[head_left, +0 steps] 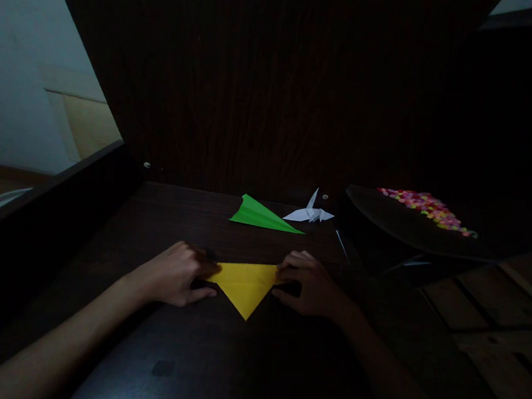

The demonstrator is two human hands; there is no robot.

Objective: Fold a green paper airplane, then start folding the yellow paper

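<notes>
A yellow sheet of paper (247,287), folded into a triangle, lies on the dark table with its point toward me. My left hand (183,274) grips its left corner between thumb and fingers. At the opposite corner, my right hand (307,284) has its fingers closed on the paper's edge. Both corners are partly hidden by the fingers. Just beyond the hands rests a green paper plane (264,215), its nose to the right. Beside that plane sits a white folded-paper bird (312,214) with one wing raised.
A thin white stick (342,247) lies right of the bird. Farther right, a dark curved shelf (388,223) bears a strip of small pink and yellow pieces (431,209). A tall dark panel (269,84) rises behind the table, and a low side board (45,193) borders the left.
</notes>
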